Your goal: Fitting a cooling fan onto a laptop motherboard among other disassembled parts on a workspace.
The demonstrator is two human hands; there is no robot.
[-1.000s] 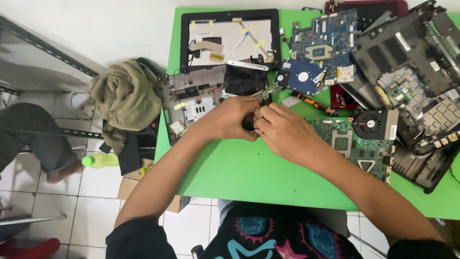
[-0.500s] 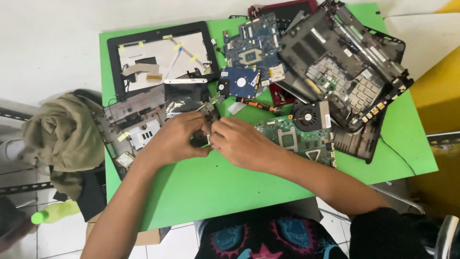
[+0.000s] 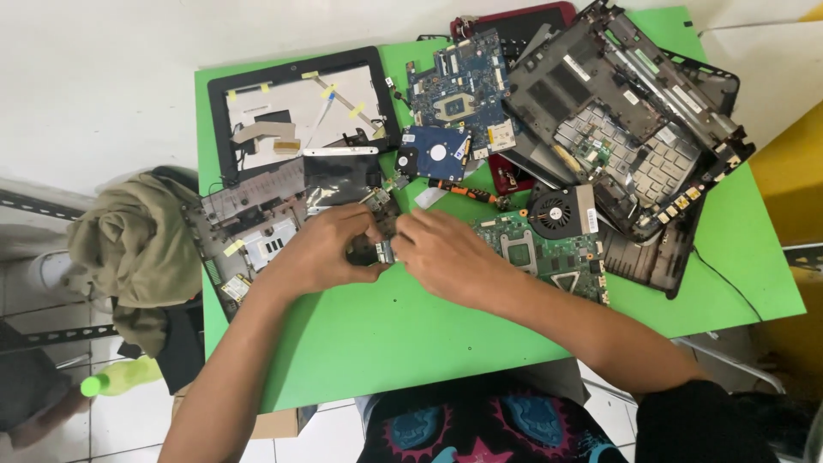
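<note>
My left hand and my right hand meet near the middle of the green surface, fingertips almost touching, both pinched together on a small dark electronic part that sits between them just above the surface. The part is mostly hidden by my fingers, so I cannot tell exactly what it is; a bit of metal shows at its lower end.

Just beside my right hand, toward the right edge, lies a green circuit board with a black round fan resting at its far end. Beyond my hands, toward the far edge, a small blue hard drive lies against a blue motherboard. An orange-handled screwdriver lies between the hard drive and the green board.

At the far left corner lies a black screen bezel with a pale panel and strips of yellow tape inside it. Nearer the left edge, touching my left hand's side, is a grey laptop chassis piece, partly hanging over the edge. The far right corner is heaped with dark laptop shells, tilted and stacked on each other, with a red cover showing beneath them at the far edge.

Off the left edge, an olive-coloured cloth is draped over something, and a green bottle lies on the tiled floor below.
</note>
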